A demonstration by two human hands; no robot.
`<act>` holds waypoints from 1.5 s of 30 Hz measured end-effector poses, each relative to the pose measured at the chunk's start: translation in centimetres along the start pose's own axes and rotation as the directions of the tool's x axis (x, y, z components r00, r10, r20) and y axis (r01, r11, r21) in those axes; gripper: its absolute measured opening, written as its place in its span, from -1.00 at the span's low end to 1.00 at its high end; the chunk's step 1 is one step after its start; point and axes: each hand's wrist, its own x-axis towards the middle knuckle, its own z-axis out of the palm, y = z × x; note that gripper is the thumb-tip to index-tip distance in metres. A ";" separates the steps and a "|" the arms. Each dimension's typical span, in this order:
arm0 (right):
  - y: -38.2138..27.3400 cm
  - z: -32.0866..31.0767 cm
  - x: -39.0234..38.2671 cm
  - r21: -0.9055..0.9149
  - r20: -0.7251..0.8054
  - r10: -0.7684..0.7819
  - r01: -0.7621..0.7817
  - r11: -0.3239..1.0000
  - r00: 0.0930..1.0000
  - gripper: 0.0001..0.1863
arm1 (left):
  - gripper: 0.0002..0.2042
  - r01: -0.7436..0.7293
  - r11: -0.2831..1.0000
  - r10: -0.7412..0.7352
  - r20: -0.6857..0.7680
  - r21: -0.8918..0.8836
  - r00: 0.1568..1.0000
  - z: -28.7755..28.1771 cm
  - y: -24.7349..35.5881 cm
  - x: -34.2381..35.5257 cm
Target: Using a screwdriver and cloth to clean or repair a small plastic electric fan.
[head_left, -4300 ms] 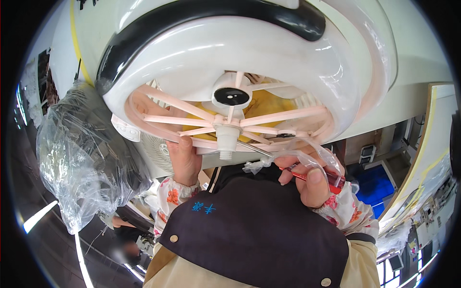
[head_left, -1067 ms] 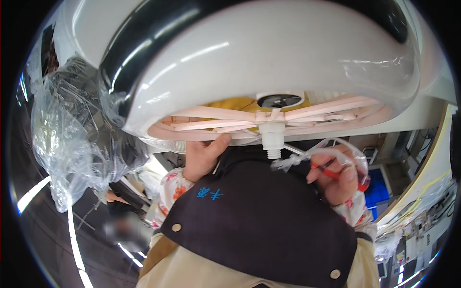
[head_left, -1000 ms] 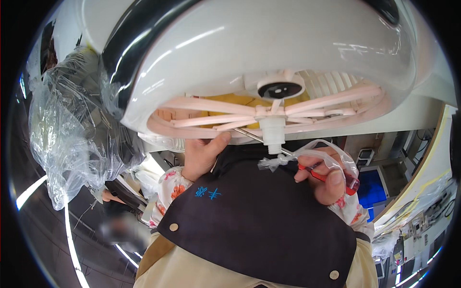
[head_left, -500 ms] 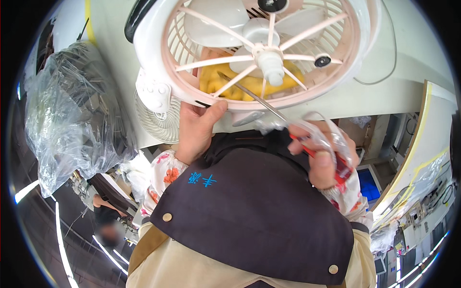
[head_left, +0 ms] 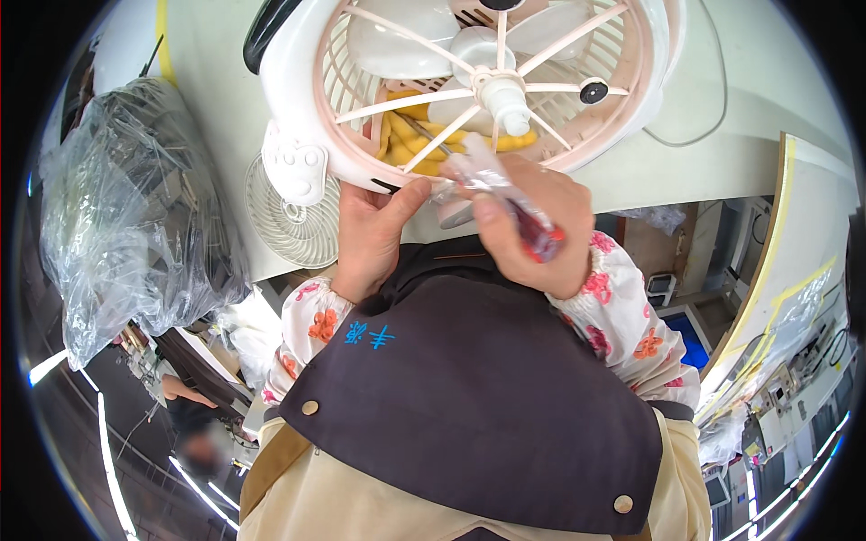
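A white and pale pink fan housing [head_left: 311,63] stands tilted before me, its spokes, hub and translucent blades showing. Gripping its lower left rim is my left hand [head_left: 374,225], thumb on top and fingers mostly behind the edge. My right hand [head_left: 541,221] is closed around a red-handled screwdriver [head_left: 539,236] wrapped in clear plastic. Its metal shaft slants up left between the spokes, and the tip lies near yellow, finger-like folds of material [head_left: 410,144] inside the housing. Whether that is a glove or a cloth I cannot tell.
A round white fan grille [head_left: 293,221] lies on the pale table [head_left: 212,117] left of my left hand. Beyond it stands a large clear bag [head_left: 135,207] of dark items. A grey cable [head_left: 717,90] curves at the right. Another person [head_left: 198,424] is at lower left.
My right hand has moved left and up, bringing the screwdriver handle close to the rim and its shaft deeper among the spokes. The housing has shifted slightly; my left hand keeps its grip.
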 end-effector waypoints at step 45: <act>-1.2 -2.8 -5.0 0.462 -0.184 0.279 -0.168 0.871 0.942 -0.62 | -0.49 0.112 0.993 -0.110 -0.056 0.032 0.992 0.8 2.1 0.5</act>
